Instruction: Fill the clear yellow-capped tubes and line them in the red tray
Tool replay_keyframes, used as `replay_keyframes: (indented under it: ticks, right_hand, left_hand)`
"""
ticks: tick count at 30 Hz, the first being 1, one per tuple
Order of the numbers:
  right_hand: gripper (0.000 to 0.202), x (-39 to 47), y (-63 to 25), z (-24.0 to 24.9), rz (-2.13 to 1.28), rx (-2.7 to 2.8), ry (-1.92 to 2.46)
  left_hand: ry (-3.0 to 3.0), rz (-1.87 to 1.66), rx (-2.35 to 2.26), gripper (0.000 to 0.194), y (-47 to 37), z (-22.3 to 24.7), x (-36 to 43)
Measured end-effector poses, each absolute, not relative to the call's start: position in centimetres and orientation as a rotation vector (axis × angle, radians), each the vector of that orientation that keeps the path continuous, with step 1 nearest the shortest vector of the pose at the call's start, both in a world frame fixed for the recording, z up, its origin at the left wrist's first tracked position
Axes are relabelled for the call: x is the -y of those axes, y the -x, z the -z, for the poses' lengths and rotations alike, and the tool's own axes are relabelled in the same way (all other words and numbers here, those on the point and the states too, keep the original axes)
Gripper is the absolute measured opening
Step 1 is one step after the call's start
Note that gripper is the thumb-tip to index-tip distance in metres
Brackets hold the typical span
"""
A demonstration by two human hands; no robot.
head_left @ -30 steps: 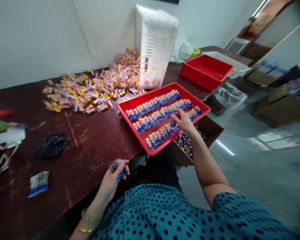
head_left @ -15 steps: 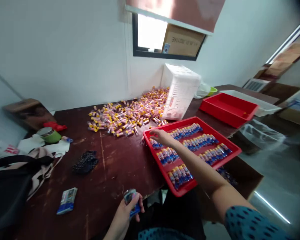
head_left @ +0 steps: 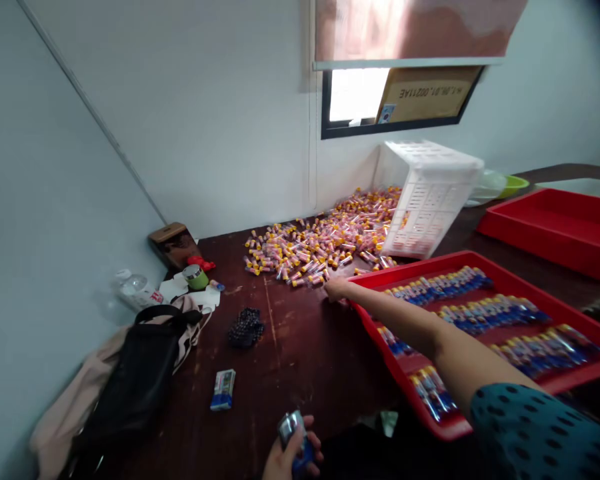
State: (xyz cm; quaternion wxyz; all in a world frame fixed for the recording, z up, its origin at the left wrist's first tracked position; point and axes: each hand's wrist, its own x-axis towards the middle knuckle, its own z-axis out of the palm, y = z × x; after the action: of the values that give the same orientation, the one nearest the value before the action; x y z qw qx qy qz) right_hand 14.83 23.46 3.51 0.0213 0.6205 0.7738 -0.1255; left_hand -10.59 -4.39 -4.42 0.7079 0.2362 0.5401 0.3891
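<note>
My left hand, at the bottom centre, is wrapped round a small blue and silver packet. Beyond the near left corner of a red tray, my right hand reaches to the front edge of a heap of small pink tubes with yellow caps. Its fingers are blurred, and whether they hold anything is too small to tell. Rows of wrapped tubes with blue ends lie in the tray under my right forearm. A stack of blue and white cards rests on the dark table.
A white basket leans on its side behind the heap. At the right is another red tray. On the left are a black bag, a dark patterned cloth, a green tin and a plastic bottle.
The view has swung left, so things appear further right. My right hand has moved from over the tray's corner to the table beside the heap. My left hand still grips the packet.
</note>
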Motion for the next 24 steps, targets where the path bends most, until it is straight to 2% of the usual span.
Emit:
replay_keyframes:
  ticks: [3, 6, 11, 13, 17, 22, 24]
  right_hand:
    - [0.019, -19.9, -13.3, -3.0, 0.659, -2.633, -1.764]
    - [0.027, -14.8, -12.4, -3.4, 1.000, -2.761, -1.632]
    - [0.033, -5.7, -14.0, -5.5, 2.309, -2.713, -1.380]
    - [0.027, -2.7, -15.1, -6.1, 2.497, -2.619, -1.454]
    - [0.014, 1.6, -16.6, -6.1, 2.385, -2.623, -1.728]
    - [0.013, 4.5, -16.0, -6.4, 1.573, -3.115, -1.815]
    - [0.014, 4.8, -15.8, -6.7, 1.448, -3.173, -1.774]
  left_hand:
    - [-0.607, -0.898, -1.122, 0.044, 9.8, 2.2, 3.8]
    - [-0.710, -0.892, -1.081, 0.035, 8.8, 0.1, 3.0]
    - [-0.695, -0.973, -0.964, 0.036, 6.9, -2.3, 2.2]
    - [-0.721, -0.988, -0.949, 0.033, 6.1, -2.9, 2.4]
    - [-0.803, -0.996, -0.990, 0.028, 4.8, -3.5, 3.8]
    - [-0.923, -0.939, -1.004, 0.031, 3.5, -3.9, 5.1]
    - [-0.968, -0.901, -0.987, 0.031, 3.1, -4.0, 5.1]
